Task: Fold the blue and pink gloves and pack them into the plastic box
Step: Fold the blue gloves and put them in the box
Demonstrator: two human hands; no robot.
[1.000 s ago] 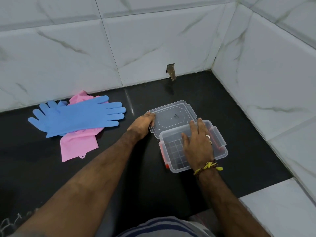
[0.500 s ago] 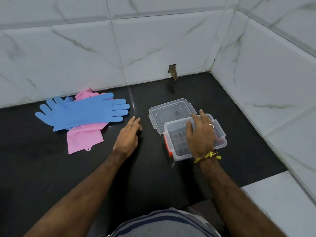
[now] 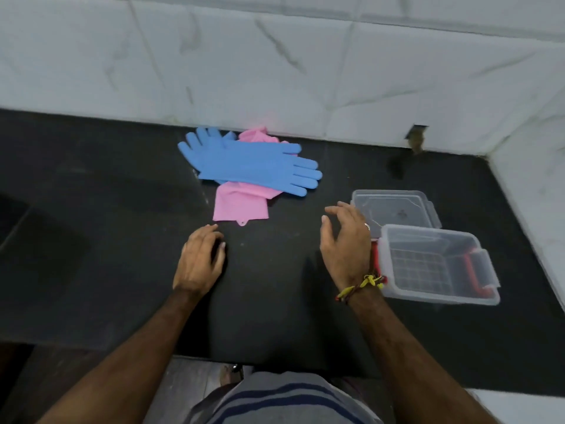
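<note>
Two blue gloves (image 3: 247,162) lie crossed over a pink glove (image 3: 240,203) on the black counter near the back wall. The clear plastic box (image 3: 440,264) stands open at the right, with red latches, and its clear lid (image 3: 394,208) lies flat just behind it. My left hand (image 3: 200,260) hovers low over the counter just below the pink glove's cuff, fingers loosely curled, holding nothing. My right hand (image 3: 345,243) is raised between the gloves and the box, fingers relaxed and spread, holding nothing.
White marble tiled walls (image 3: 275,71) close the counter at the back and on the right. A small hole (image 3: 415,139) shows in the back wall. The black counter (image 3: 91,240) ends at a front edge near my body.
My right hand has let go of the box and moved left toward the gloves. My left hand has shifted left, close to the pink cuff. The view has swung left.
</note>
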